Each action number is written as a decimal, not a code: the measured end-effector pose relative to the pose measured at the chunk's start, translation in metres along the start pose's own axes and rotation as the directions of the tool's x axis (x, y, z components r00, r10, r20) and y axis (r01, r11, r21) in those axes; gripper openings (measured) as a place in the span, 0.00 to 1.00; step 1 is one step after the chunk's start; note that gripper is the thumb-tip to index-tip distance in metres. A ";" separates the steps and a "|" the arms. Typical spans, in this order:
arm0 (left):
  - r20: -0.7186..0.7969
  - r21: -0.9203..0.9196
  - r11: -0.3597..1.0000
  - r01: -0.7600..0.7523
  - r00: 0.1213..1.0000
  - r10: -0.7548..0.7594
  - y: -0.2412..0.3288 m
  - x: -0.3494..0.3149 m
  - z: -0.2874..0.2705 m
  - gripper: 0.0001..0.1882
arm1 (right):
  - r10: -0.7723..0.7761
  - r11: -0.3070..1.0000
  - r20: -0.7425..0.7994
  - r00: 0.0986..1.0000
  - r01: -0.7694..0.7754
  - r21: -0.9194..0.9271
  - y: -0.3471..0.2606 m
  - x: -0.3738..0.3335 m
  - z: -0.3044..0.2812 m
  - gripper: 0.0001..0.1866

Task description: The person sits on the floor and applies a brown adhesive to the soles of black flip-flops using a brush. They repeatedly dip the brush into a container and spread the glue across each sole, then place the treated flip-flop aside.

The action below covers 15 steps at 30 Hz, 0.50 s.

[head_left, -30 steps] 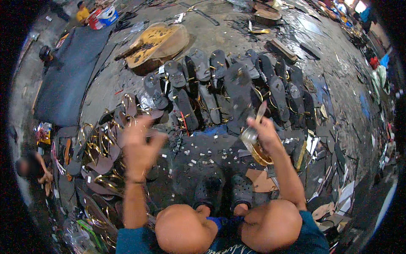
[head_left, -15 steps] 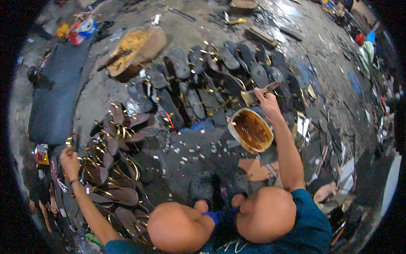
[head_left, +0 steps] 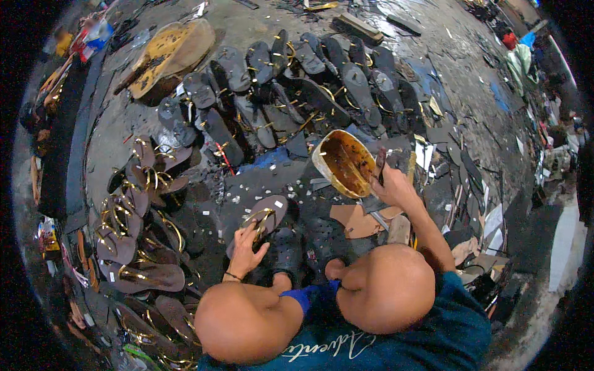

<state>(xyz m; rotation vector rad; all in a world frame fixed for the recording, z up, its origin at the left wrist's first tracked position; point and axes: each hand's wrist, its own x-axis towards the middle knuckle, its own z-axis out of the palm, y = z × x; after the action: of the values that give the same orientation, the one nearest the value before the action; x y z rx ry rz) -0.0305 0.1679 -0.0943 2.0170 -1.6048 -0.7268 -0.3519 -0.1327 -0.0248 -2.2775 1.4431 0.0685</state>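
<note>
Ideally, the sandal (head_left: 267,203) beside the left shoe (head_left: 286,250) is steadied by the left hand (head_left: 245,252) (fingers at its strap (head_left: 268,214), whether gripping cannot be told), while the brush (head_left: 381,159), clasped in the right hand (head_left: 395,187), is wiped on the tub (head_left: 320,166).

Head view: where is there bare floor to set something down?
The barest floor lies between the long black sheet and the wooden stump. Another patch, with scattered scraps, lies between the wooden block and the pale green bag. Crowded: the dark sandals ahead, the brown sandals at left, and beside the right hand at the pot.
</note>
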 end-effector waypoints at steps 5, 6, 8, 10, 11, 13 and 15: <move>0.180 -0.110 0.976 -0.189 0.962 0.207 0.002 0.064 0.014 0.30 | -0.154 0.988 0.364 0.918 0.145 0.053 0.017 -0.020 -0.026 0.26; 0.217 -0.068 0.974 -0.217 0.949 0.227 0.002 0.071 0.018 0.31 | -0.073 0.943 0.319 0.945 -0.039 0.332 0.014 -0.018 -0.034 0.25; 0.210 -0.179 0.975 -0.129 0.963 0.166 0.007 0.083 0.023 0.31 | 0.086 0.539 0.307 0.948 -0.303 0.786 -0.014 -0.005 -0.044 0.22; 0.203 -0.425 0.900 0.095 0.979 -0.007 -0.006 0.092 0.024 0.29 | 0.028 -0.075 0.210 0.977 -0.207 0.975 -0.059 0.003 -0.058 0.14; 0.025 -0.667 0.745 -0.012 0.999 0.038 0.003 0.103 0.011 0.25 | 0.057 -0.104 0.117 0.991 -0.111 0.988 -0.079 0.008 -0.059 0.15; 0.073 -0.976 0.188 0.108 0.980 -0.185 0.027 0.130 -0.018 0.23 | 0.037 -0.028 -0.060 0.998 0.061 0.998 -0.122 0.020 -0.061 0.15; 0.033 -0.999 -0.014 0.030 0.941 -0.336 0.093 0.145 -0.059 0.21 | -0.039 0.214 -0.249 0.968 0.252 0.944 -0.160 0.030 -0.056 0.14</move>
<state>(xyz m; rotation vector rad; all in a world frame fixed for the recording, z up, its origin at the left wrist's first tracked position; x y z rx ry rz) -0.0342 0.0086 -0.0071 1.0093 -0.2177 -1.2060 -0.2095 -0.1224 0.0715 -1.2600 0.8237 -0.9033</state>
